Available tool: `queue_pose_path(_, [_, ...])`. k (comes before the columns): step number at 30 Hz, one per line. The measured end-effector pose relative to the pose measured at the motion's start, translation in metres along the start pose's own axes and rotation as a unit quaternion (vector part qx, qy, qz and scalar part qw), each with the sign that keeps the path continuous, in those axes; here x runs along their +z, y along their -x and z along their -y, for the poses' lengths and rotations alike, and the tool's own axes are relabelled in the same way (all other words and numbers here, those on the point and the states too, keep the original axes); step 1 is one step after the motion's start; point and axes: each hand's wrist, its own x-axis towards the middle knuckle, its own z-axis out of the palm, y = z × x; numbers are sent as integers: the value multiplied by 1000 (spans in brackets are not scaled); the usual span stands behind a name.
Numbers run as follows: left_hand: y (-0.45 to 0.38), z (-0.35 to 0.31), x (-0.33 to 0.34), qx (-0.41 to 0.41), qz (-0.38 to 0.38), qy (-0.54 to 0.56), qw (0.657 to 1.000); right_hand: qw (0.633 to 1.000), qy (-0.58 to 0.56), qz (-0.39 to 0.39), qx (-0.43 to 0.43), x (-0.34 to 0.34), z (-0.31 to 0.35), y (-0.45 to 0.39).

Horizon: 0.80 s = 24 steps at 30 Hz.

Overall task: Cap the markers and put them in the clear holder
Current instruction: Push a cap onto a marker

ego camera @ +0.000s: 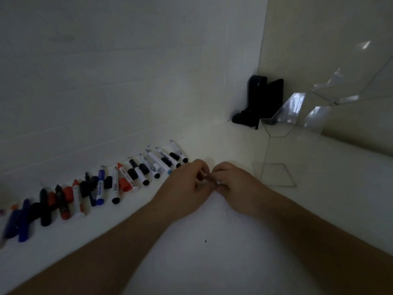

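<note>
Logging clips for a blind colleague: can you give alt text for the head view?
Two hands, left hand and right hand, meet fingertip to fingertip over a white table; what they hold is hidden. A row of markers lies left, and a clear holder stands in the far right corner.

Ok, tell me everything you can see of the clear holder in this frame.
The clear holder looks like transparent acrylic with tall, angular walls. It stands upright on the white surface, in the far right corner by the wall. Its flat base pane shows faintly nearest the hands. The upper panels catch bright reflections. No markers are visible inside it. Neither hand touches it. A black object stands just behind it.
</note>
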Motion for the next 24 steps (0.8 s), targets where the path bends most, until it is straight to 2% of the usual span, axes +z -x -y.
queue_pose_path(6, [3, 4, 1, 28, -5, -26, 999, 999, 28, -39, 23, -3, 4, 0])
queue_pose_path(10, [5, 5, -3, 31, -3, -15, 999, 989, 65, -77, 107, -14, 4, 6])
queue_pose_path(14, [10, 3, -15, 7, -42, 90, 995, 982, 44, -64, 173, -21, 5, 10])
queue_pose_path(18, [15, 4, -22, -47, -54, 239, 968, 981, 63, -27, 183, -24, 4, 12])
queue_pose_path(24, [17, 1, -27, -68, -68, 304, 948, 984, -40, -117, 129, -18, 5, 9])
